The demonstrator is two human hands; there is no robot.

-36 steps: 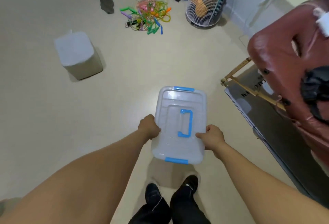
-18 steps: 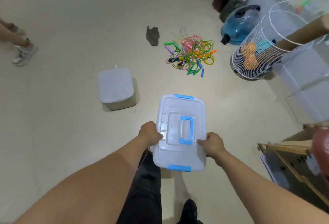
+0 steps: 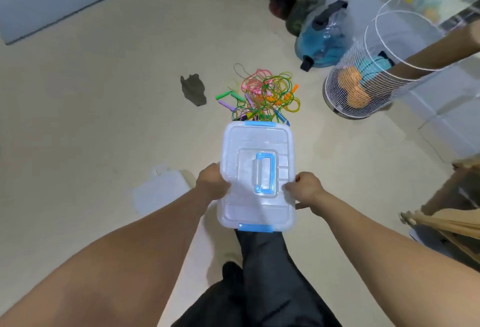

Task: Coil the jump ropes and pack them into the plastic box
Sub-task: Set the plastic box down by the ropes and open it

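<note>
From the head camera, the plastic box (image 3: 257, 176) is up in the air, carried by both hands. The left hand (image 3: 212, 182) grips its left side and the right hand (image 3: 304, 188) grips its right side, fingers curled on the edges. The lid is on, with blue clips and a blue handle.

A second ago the jump ropes (image 3: 262, 96) lay far ahead on the floor. Now the tangled, colourful pile is just past the far end of the box. The grey block (image 3: 158, 191) has slid back beside the left arm. So the person has walked up to the ropes.

I think the box goes down next and gets opened. No rope is coiled yet.
</note>
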